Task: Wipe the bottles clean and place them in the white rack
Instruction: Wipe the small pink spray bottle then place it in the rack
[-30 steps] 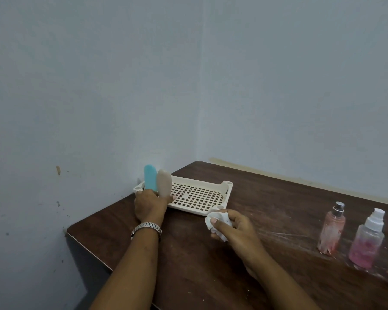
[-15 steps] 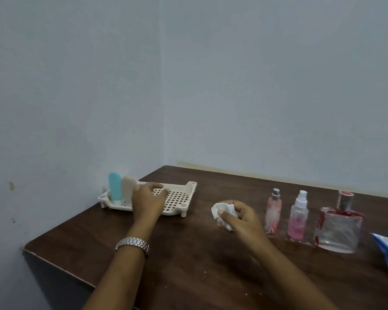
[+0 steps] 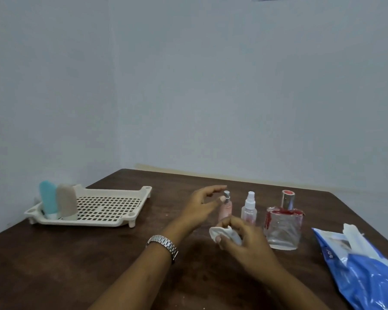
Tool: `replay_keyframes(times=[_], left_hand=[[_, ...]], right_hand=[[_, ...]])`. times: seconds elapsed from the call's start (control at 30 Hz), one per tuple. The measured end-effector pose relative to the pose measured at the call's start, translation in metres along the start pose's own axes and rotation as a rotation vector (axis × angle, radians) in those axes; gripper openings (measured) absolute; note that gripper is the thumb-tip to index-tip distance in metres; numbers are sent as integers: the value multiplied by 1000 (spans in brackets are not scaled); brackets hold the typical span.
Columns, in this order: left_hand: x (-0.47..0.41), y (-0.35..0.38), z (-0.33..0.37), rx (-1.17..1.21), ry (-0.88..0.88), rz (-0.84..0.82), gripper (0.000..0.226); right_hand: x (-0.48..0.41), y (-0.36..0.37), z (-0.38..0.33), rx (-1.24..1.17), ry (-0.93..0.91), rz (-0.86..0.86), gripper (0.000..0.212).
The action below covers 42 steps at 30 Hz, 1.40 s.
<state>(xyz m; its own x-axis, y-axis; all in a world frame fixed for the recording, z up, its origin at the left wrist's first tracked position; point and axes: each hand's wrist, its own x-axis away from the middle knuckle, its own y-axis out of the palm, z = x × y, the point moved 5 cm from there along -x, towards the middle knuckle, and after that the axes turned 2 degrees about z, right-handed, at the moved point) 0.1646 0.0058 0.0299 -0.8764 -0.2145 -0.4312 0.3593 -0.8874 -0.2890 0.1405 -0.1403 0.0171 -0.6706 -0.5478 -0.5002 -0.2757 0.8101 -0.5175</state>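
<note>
L hand [image 3: 199, 209] hovers at the pink spray btl [image 3: 226, 210]. Its fingers [image 3: 214, 189] are spread and released, index over the silver cap, thumb tip by the neck; contact or not, can't tell. Nothing gripped yet. R hand [image 3: 250, 241] is on the near side, clenched round a crumpled wipe [image 3: 220, 233], just in front of the pink btl's base. Watch [image 3: 164, 245] on L wrist.

Pink spray btl stands upright, centre-right of the worktop [image 3: 76, 265], leftmost in a row of 3. To its right stands the clear pump btl [image 3: 249, 212], then the square glass btl [image 3: 282, 229] with red smears. All 3 are apart from each other and well apart from the white rack [image 3: 141, 194] at far left. Blue btl [image 3: 48, 198] and beige btl [image 3: 66, 203] stand upright at the rack's left end, side by side; most of the grid is free. Blue packet [image 3: 363, 274] at near right.

Handling (est.): pink btl looks slim, tall and light, w/ a hard smooth wall, so prob. slippery and easy to tip. Take it round mid-body, thumb opposite fingers, not by the cap, which may pull off. Wipe is soft and will wrap the body while L hand turns it. Square glass btl prob. heavy and fragile, so it needs a full-hand grip.
</note>
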Motion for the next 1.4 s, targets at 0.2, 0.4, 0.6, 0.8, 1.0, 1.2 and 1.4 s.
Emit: replay_keyframes(times=[0.2,0.4,0.6,0.8,1.0,1.2,1.4], left_hand=[[-5,11,-15,86,-39,62,19],[-2,10,-7,187,-10,83,18],[7,0,1,203,26,-11,14],[11,4,0,192,-52,-241,14],[13,-1,-1,247,-40,-283,16],[16,2,1,281,-39,-310,20],[21,0,8,291,-40,-369,22]], right_hand=[[2,11,-1,-1,-80,-6,8],[-1,2,0,32,-107,111,10],[-4,-24,2,-41,-62,367,19],[-16,-35,0,-272,66,506,8],[-26,-17,-2,-240,17,331,27],[-23,-19,3,-152,-9,346,26],[-20,-23,1,8,-54,351,22]])
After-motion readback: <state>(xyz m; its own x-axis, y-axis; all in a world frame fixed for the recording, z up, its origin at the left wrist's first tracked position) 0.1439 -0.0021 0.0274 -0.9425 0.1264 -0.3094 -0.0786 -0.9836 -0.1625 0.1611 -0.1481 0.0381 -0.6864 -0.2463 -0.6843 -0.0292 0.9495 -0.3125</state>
